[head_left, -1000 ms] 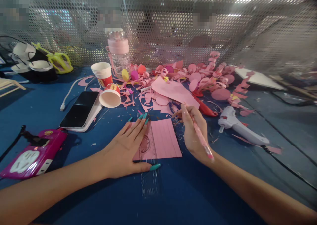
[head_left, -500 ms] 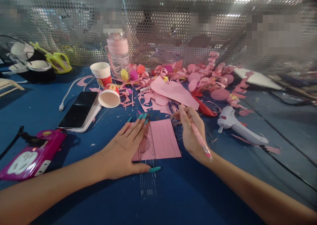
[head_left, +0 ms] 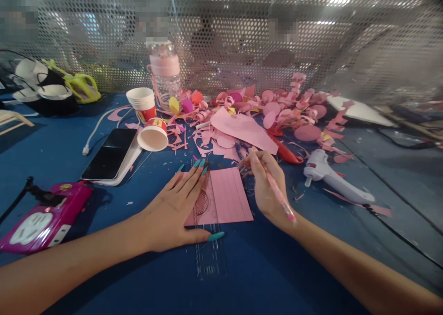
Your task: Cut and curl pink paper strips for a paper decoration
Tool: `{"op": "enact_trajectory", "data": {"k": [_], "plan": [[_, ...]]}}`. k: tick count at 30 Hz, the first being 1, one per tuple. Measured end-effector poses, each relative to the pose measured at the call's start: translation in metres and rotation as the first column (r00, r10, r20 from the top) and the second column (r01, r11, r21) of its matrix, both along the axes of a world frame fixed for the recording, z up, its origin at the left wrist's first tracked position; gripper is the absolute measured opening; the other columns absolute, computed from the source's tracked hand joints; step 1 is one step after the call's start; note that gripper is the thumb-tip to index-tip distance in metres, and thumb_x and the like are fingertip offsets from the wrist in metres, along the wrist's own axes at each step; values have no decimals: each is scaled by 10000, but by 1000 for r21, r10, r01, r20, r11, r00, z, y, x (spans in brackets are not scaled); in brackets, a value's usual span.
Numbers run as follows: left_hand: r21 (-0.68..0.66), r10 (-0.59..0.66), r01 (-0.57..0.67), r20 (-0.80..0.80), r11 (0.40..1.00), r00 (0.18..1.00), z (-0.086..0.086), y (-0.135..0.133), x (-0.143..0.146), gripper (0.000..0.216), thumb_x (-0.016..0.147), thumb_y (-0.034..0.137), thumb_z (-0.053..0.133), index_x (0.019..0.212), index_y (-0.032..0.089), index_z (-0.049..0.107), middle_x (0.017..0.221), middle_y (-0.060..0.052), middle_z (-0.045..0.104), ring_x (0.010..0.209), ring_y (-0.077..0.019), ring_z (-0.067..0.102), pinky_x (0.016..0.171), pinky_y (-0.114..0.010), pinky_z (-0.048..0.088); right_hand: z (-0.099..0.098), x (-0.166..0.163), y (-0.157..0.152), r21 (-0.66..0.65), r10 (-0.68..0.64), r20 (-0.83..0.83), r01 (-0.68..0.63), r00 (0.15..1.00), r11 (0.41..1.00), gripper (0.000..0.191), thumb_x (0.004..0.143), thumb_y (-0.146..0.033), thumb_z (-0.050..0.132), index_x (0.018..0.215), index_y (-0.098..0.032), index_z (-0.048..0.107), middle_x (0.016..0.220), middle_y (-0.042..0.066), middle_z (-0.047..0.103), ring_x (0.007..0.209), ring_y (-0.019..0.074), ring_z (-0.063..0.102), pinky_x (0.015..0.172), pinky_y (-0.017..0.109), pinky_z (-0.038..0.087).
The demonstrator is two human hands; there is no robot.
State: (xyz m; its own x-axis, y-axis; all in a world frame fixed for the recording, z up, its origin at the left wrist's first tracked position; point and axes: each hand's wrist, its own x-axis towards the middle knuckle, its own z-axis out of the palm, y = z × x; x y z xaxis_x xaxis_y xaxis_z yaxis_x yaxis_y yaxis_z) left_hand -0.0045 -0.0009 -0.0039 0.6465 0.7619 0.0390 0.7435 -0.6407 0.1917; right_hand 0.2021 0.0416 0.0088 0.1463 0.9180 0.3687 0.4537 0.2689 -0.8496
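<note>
A pink paper sheet [head_left: 230, 195] with several thin lines drawn down it lies on the blue table. Across its left part rests a clear plastic ruler [head_left: 209, 255] with a round protractor pattern, its near end past the paper's edge. My left hand [head_left: 176, 204] presses flat on the ruler and paper, fingers stretched out and thumb on the ruler's near part. My right hand [head_left: 270, 185] is just right of the paper, fingers closed around a pink pen [head_left: 279, 196]. The pen slants back toward my wrist, and its tip is hidden by the fingers.
Pink paper scraps [head_left: 242, 125] pile up behind the sheet. Paper cups [head_left: 152, 135], a phone [head_left: 110, 154] and a magenta power strip [head_left: 48, 215] lie left. A white glue gun [head_left: 335, 176] lies right. A bottle [head_left: 165, 75] stands by the perforated metal screen [head_left: 221, 38].
Almost nothing differs. Both hands, the ruler, the paper and the pen keep their places.
</note>
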Motion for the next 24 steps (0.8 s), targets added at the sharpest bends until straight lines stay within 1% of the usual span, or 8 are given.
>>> {"op": "enact_trajectory", "data": {"k": [12, 16, 19, 21, 24], "plan": [[-8, -4, 4, -18, 1000, 1000, 0, 0, 0, 972, 728, 729, 312, 1408, 144, -64, 1478, -141, 40, 1351, -293, 86, 1083, -468, 102, 1, -1, -1, -2, 14, -11, -14, 1000, 1000, 286, 859, -394, 415, 669, -199, 502, 658, 10, 561, 646, 139, 521, 623, 276, 406], [-6, -6, 6, -27, 1000, 1000, -1, 0, 0, 977, 725, 734, 305, 1407, 139, -62, 1480, -138, 37, 1353, -289, 71, 1083, -466, 99, 1, -2, -1, 12, 19, -59, -19, 998, 1000, 309, 851, -413, 426, 650, -195, 509, 646, 8, 557, 619, 129, 509, 593, 266, 405], [-7, -5, 4, -31, 1000, 1000, 0, 0, 0, 975, 726, 735, 298, 1407, 137, -63, 1482, -131, 29, 1352, -295, 70, 1081, -471, 95, 2, -1, -2, 53, 34, -119, -28, 992, 998, 354, 852, -451, 408, 663, -191, 555, 641, 6, 559, 585, 117, 502, 568, 260, 406], [-15, 1, -2, -34, 1000, 999, 1, 0, 1, 976, 725, 736, 295, 1406, 141, -70, 1483, -128, 26, 1351, -297, 80, 1079, -473, 99, 4, 0, -3, 63, 66, -171, -56, 983, 996, 422, 869, -477, 350, 702, -190, 611, 610, 9, 549, 544, 111, 487, 535, 262, 399], [-22, 9, -10, -35, 1000, 999, 2, 1, 2, 984, 717, 742, 297, 1405, 147, -79, 1483, -125, 30, 1350, -298, 89, 1077, -475, 106, 7, 0, -6, 19, 187, -233, -188, 954, 982, 544, 897, -486, 224, 769, -193, 664, 536, 9, 495, 501, 110, 456, 474, 257, 374]]}}
